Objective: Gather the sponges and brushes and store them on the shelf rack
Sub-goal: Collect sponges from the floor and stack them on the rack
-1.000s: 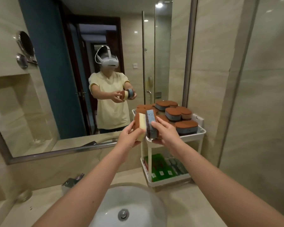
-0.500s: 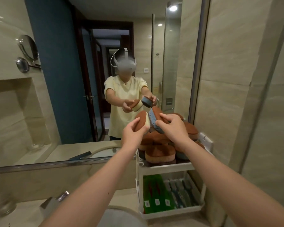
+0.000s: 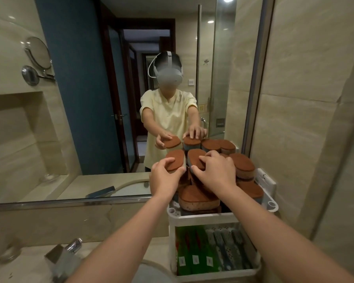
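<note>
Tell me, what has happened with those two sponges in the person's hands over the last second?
The left hand and right hand carried the brown-topped cream sponge and the brown-topped blue sponge forward, turning them from upright to brown side up over the sponge pile on the white plastic shelf rack. Both hands still grip them. The pile, green packets and brushes below stayed put.

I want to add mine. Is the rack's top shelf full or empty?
Full. Brown-topped sponges heap above the top shelf's rim; left hand and right hand hold more.
</note>
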`<state>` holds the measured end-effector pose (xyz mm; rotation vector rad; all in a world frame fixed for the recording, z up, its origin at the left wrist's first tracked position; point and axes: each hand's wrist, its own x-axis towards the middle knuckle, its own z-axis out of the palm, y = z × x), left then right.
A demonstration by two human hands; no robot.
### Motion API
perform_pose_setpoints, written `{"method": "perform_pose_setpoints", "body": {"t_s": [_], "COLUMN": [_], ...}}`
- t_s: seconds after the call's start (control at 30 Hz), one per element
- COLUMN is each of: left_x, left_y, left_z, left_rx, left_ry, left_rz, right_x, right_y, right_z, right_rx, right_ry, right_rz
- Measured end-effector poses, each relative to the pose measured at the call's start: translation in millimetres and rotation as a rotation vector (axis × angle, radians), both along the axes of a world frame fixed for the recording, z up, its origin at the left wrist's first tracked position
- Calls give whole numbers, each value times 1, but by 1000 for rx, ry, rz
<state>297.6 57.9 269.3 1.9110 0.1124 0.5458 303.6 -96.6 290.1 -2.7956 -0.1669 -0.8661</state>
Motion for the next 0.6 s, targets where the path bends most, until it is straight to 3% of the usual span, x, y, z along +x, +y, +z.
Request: {"method": "perform_pose_setpoints", "body": {"t_s": [0.33,0.6], "left_x": [4,4], "left_y": [-13,-14], "left_z": [-5,-11], "left_rx": [117,99], "left_ry": [69,60], "left_rz": [41,2], "right_x": [2,3], "right_y": [-4,-8], "right_z": [-7,-13], "right_rx": [-120,29], "right_ry": [-7,152], "right_rz": [-53,16]}}
